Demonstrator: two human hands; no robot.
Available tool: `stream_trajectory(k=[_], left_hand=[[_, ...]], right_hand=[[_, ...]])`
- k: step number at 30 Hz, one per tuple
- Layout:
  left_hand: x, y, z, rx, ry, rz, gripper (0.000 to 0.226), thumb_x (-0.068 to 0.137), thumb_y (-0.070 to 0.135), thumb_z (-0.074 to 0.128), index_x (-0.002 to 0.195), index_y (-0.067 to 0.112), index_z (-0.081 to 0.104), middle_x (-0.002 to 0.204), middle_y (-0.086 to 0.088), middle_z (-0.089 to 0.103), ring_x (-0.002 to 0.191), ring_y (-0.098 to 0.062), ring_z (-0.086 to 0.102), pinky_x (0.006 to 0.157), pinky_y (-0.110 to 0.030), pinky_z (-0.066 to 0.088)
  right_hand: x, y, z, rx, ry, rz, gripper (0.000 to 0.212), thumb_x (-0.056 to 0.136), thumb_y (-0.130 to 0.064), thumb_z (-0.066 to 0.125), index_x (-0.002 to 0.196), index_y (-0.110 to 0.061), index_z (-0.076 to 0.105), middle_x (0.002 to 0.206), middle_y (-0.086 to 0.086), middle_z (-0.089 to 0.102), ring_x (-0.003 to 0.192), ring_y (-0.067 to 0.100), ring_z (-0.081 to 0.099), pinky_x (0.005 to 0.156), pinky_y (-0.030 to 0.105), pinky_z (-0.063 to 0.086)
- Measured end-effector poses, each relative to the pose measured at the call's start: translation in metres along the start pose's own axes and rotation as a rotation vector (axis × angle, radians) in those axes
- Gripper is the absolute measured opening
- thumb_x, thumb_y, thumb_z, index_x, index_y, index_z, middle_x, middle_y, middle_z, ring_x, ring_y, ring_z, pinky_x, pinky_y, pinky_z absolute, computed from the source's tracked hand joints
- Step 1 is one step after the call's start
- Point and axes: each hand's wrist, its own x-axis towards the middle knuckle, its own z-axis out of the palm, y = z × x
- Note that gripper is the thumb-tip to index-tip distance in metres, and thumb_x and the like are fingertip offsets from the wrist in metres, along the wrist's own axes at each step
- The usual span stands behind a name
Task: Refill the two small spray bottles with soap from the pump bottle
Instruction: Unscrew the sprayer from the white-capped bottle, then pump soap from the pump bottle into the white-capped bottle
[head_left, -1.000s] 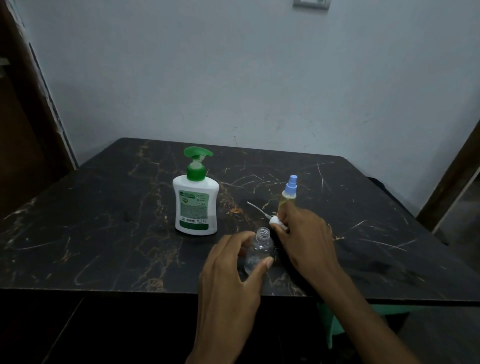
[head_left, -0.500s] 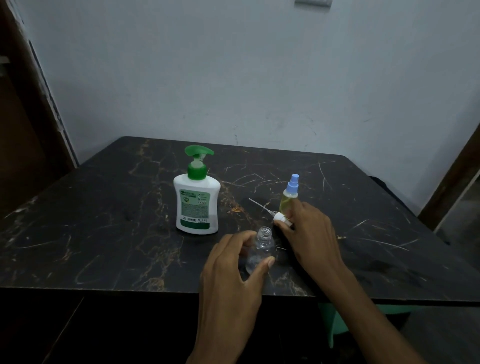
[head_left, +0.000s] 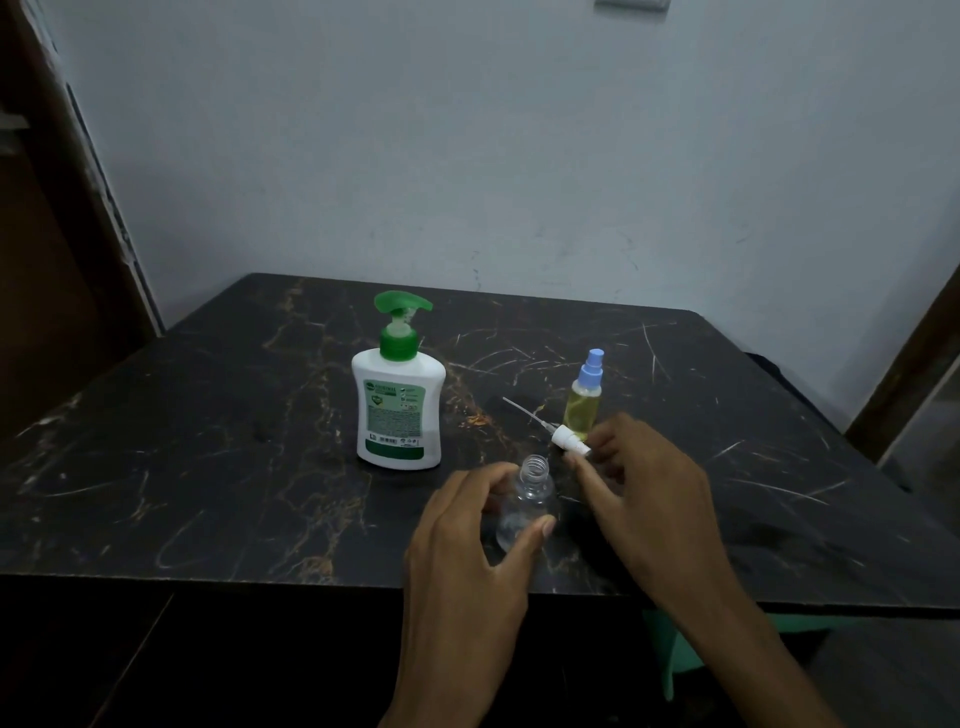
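While the left hand (head_left: 467, 535) still grips the uncapped clear bottle (head_left: 524, 506) upright near the table's (head_left: 208, 467) front edge, the right hand (head_left: 639, 493) has drawn the pinched white sprayer head (head_left: 570, 443) farther from its neck. Behind stand the pump bottle (head_left: 398, 400), spout pointing right, and the capped yellow spray bottle (head_left: 584, 400); the sprayer's dip tube (head_left: 522, 411) slants back-left.

dim light | pale blue-grey wall (head_left: 467, 135) | black gold-veined marble table (head_left: 182, 467) | brown door frame (head_left: 52, 249) at left
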Motion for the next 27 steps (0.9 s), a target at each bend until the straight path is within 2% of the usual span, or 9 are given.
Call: stream_trajectory(k=[4,7,10,13,17,20,23,25,27], left_hand=[[0.001,-0.001,0.0,-0.001,0.016,0.016,0.04,0.081,0.033,0.083,0.117,0.041,0.068,0.11,0.028,0.065,0.107,0.001,0.064,0.086,-0.016,0.052],[0.0,-0.001,0.001,-0.008,0.019,0.024,0.041,0.082,0.033,0.082,0.117,0.046,0.065,0.11,0.029,0.064,0.108,0.001,0.064,0.088,-0.014,0.051],[0.001,-0.004,0.001,-0.004,0.019,0.021,0.043,0.084,0.032,0.082,0.124,0.039,0.068,0.113,0.026,0.065,0.11,0.001,0.064,0.09,-0.017,0.051],[0.001,-0.006,-0.001,0.009,0.019,0.03,0.047,0.084,0.037,0.081,0.13,0.035,0.069,0.118,0.024,0.067,0.112,0.003,0.064,0.091,-0.019,0.052],[0.003,0.006,-0.014,0.02,0.031,0.03,0.052,0.085,0.043,0.079,0.134,0.034,0.066,0.118,0.027,0.066,0.112,0.008,0.062,0.094,-0.011,0.049],[0.018,0.029,-0.045,0.075,0.14,0.086,0.04,0.087,0.041,0.075,0.126,0.032,0.07,0.107,0.027,0.067,0.104,0.012,0.062,0.086,-0.002,0.045],[0.061,0.057,-0.086,0.088,0.32,0.235,0.022,0.096,0.033,0.069,0.117,0.025,0.073,0.101,0.018,0.07,0.092,0.005,0.067,0.077,-0.007,0.05],[0.104,0.069,-0.107,0.111,0.424,0.29,0.018,0.101,0.029,0.066,0.116,0.021,0.072,0.1,0.012,0.071,0.09,0.001,0.069,0.076,-0.009,0.052],[0.149,0.073,-0.118,0.129,0.453,0.284,0.02,0.101,0.03,0.062,0.111,0.018,0.074,0.099,0.006,0.074,0.088,-0.004,0.071,0.078,-0.018,0.058]], right_hand=[[-0.03,-0.012,-0.005,0.215,-0.196,-0.023,0.039,0.089,-0.024,0.072,0.124,-0.038,0.06,0.116,-0.025,0.063,0.108,0.0,0.062,0.094,0.023,0.051],[-0.039,-0.017,-0.001,0.273,-0.255,-0.068,0.049,0.091,-0.026,0.07,0.131,-0.048,0.053,0.125,-0.033,0.057,0.118,-0.001,0.058,0.1,0.019,0.046],[-0.037,-0.022,0.004,0.314,-0.278,-0.045,0.045,0.092,-0.025,0.072,0.13,-0.044,0.056,0.121,-0.028,0.061,0.116,0.001,0.06,0.098,0.029,0.051],[-0.033,-0.026,0.008,0.396,-0.292,-0.032,0.044,0.089,-0.015,0.073,0.123,-0.039,0.061,0.117,-0.024,0.068,0.113,0.004,0.065,0.095,0.032,0.053],[-0.029,-0.03,0.012,0.466,-0.291,0.013,0.034,0.09,-0.017,0.075,0.115,-0.038,0.065,0.108,-0.02,0.073,0.104,0.002,0.069,0.09,0.032,0.056],[-0.02,-0.034,0.016,0.534,-0.238,0.041,0.029,0.086,-0.021,0.082,0.108,-0.033,0.067,0.101,-0.015,0.075,0.094,0.003,0.072,0.084,0.026,0.057],[-0.003,-0.041,0.023,0.514,-0.175,0.02,0.031,0.084,-0.028,0.084,0.108,-0.034,0.066,0.101,-0.017,0.073,0.092,0.001,0.069,0.078,0.015,0.052],[0.011,-0.047,0.031,0.501,-0.129,-0.011,0.033,0.086,-0.036,0.082,0.113,-0.037,0.065,0.104,-0.019,0.07,0.097,0.0,0.066,0.082,0.018,0.055],[0.022,-0.051,0.038,0.508,-0.089,-0.046,0.036,0.088,-0.041,0.079,0.12,-0.038,0.063,0.11,-0.018,0.068,0.104,0.002,0.064,0.089,0.026,0.056]])
